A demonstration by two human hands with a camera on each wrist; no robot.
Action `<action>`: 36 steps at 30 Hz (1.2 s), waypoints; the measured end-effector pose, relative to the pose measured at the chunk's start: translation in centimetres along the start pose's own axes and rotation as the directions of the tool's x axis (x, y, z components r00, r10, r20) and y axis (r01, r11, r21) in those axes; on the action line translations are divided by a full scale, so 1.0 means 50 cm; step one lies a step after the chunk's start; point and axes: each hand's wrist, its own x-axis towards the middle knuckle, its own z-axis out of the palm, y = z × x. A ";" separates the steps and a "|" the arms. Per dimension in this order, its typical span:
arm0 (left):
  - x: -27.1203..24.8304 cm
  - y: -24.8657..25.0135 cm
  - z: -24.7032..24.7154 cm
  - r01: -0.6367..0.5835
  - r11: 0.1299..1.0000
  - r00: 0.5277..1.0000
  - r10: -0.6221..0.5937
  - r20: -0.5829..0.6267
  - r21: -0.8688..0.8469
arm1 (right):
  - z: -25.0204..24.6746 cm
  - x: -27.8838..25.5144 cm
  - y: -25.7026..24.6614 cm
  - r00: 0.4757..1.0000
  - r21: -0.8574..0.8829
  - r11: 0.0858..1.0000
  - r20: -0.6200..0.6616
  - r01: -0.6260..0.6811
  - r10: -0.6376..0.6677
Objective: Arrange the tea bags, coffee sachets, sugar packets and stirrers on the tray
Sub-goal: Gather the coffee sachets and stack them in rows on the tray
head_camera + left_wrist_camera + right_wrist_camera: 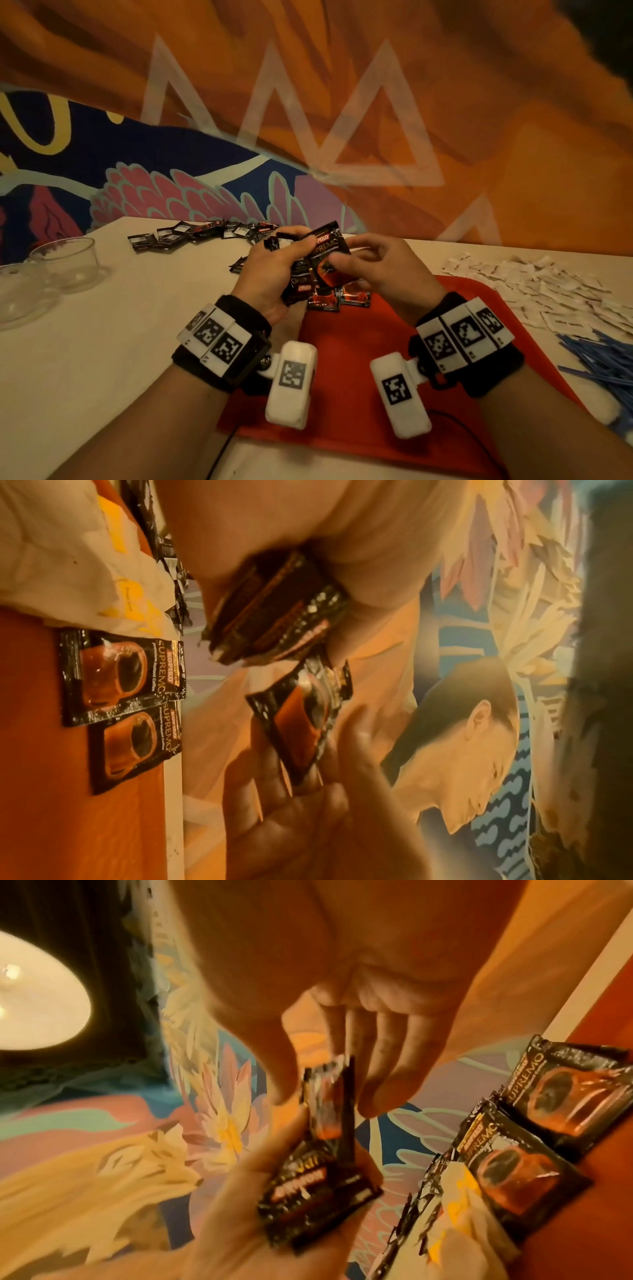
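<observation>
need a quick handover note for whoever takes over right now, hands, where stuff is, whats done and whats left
Left hand: grips a small stack of coffee sachets above the far edge of the red tray.
Right hand: pinches the front sachet of that stack, about to pull it off.
Done: two sachets lie side by side, face up, at the tray's far edge.
Left: place the sachets in hand, then the loose sachet pile at the table's far side.
White packets and blue stirrers are heaped on the table to the right, none on the tray. Two glass bowls stand at left.
</observation>
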 end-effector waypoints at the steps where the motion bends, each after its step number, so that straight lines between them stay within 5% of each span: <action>1: -0.003 0.001 0.003 -0.014 1.000 1.000 0.013 0.023 0.021 | 0.002 0.001 0.003 0.999 -0.102 0.994 -0.002 0.040 -0.040; 12: -0.015 -0.007 0.017 -0.079 0.949 0.997 0.069 0.046 0.306 | -0.011 0.006 0.017 0.981 -0.513 0.857 -0.137 0.050 -0.140; 19: -0.010 -0.011 0.009 -0.240 0.880 0.969 0.241 0.052 0.409 | -0.014 0.004 -0.003 0.995 -0.046 0.997 -0.077 0.059 -0.063; 22: -0.014 -0.008 0.015 -0.219 0.905 0.976 0.207 0.073 0.365 | -0.015 0.009 -0.001 0.983 -0.124 0.986 -0.135 0.111 -0.128; 28: -0.018 0.004 0.016 -0.045 0.981 0.999 0.045 0.002 0.188 | -0.012 0.011 0.009 0.992 -0.154 0.981 -0.039 0.114 -0.122; 36: -0.008 -0.002 0.015 -0.050 0.979 0.995 0.067 -0.080 0.199 | -0.021 0.015 0.004 0.978 -0.361 0.923 -0.102 0.131 -0.179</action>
